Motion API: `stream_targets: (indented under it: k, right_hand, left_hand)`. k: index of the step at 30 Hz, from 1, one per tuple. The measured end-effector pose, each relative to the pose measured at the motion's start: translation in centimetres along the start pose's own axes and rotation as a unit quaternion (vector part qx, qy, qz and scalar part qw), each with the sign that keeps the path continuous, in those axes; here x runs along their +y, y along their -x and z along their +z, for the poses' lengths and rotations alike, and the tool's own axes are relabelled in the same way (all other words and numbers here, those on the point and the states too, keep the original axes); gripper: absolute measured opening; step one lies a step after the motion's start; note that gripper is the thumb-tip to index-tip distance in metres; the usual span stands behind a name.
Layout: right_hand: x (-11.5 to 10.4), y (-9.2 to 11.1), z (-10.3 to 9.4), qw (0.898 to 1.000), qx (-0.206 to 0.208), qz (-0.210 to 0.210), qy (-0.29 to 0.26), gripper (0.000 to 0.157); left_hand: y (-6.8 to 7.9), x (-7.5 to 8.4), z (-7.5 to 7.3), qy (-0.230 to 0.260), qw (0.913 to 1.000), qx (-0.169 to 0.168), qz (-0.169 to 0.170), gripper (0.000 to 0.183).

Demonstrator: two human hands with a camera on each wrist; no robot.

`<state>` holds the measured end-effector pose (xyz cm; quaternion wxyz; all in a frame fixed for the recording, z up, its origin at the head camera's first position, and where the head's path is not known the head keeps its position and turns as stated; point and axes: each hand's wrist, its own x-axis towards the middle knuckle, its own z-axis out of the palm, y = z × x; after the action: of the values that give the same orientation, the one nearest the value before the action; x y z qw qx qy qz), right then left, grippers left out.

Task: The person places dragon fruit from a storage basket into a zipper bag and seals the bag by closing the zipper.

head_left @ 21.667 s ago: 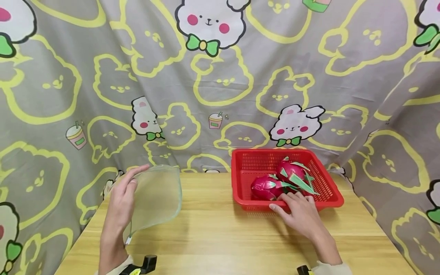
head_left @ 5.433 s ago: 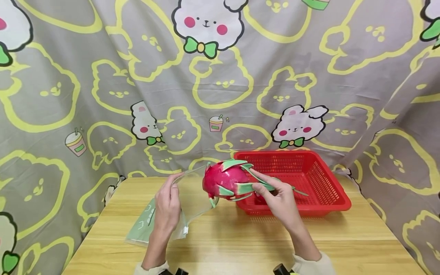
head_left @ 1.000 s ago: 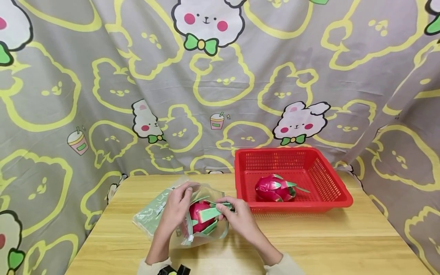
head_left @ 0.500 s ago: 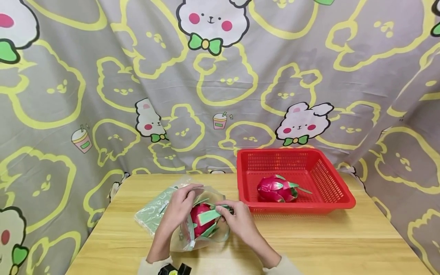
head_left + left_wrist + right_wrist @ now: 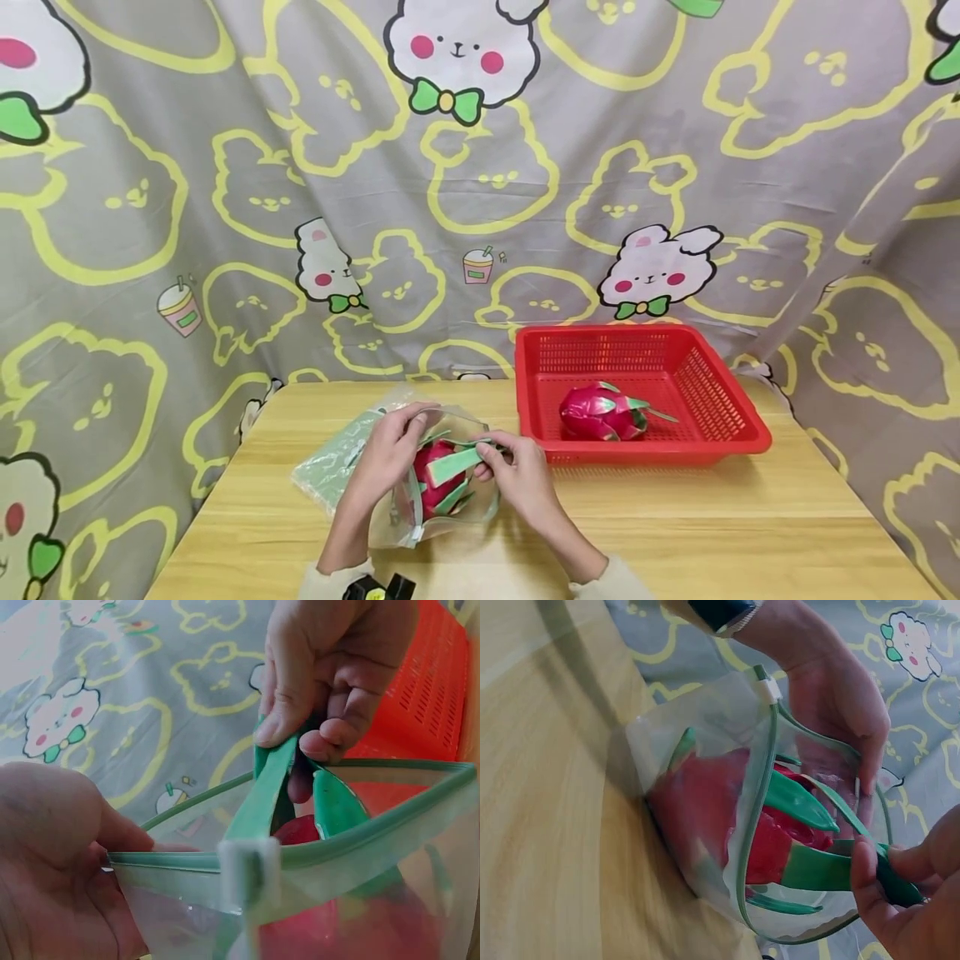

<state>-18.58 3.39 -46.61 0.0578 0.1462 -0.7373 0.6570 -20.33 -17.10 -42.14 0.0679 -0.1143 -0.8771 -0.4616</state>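
A see-through zip bag (image 5: 390, 525) with a green-edged mouth stands tilted on the table, its mouth turned to the right. My left hand (image 5: 393, 450) grips the rim at the far side, the fingers partly hidden behind the film in the left wrist view. Inside the bag sits a pink-red dragon fruit (image 5: 701, 799) with green scales, its leafy end at the mouth. My right hand (image 5: 517, 475) pinches one long green scale (image 5: 274, 776) between thumb and fingers. At the rim hangs the white zip slider (image 5: 250, 874).
A red plastic basket (image 5: 645, 454) stands at the back right, holding a second dragon fruit (image 5: 602, 412). A flat green patterned plastic bag (image 5: 330, 467) lies left of my left hand. Behind the wooden table (image 5: 675, 533) hangs a printed curtain (image 5: 510, 200).
Both dragon fruits were in the basket at first; one was lifted to the bag mouth and now sits inside it. Over the last second hands and bag have barely moved.
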Motion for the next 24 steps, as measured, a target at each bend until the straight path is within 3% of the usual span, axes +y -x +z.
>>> stream_targets:
  k: [8,16,24]
  right_hand:
    - [-0.01,0.02,0.67,0.999,0.000,0.023,-0.042,0.017]
    - [0.04,0.12,1.01,0.999,-0.021,0.006,-0.032,0.021]
    - [-0.68,0.04,0.02,0.998,-0.066,0.007,-0.015,0.037]
  left_hand:
    - [-0.12,-0.16,0.03,0.022,0.9997,-0.011,0.008,0.029]
    - [-0.21,-0.40,-0.01,0.046,0.9987,-0.023,0.006,0.030]
    - [-0.24,-0.49,-0.17,0.043,0.9990,-0.010,0.006,0.029]
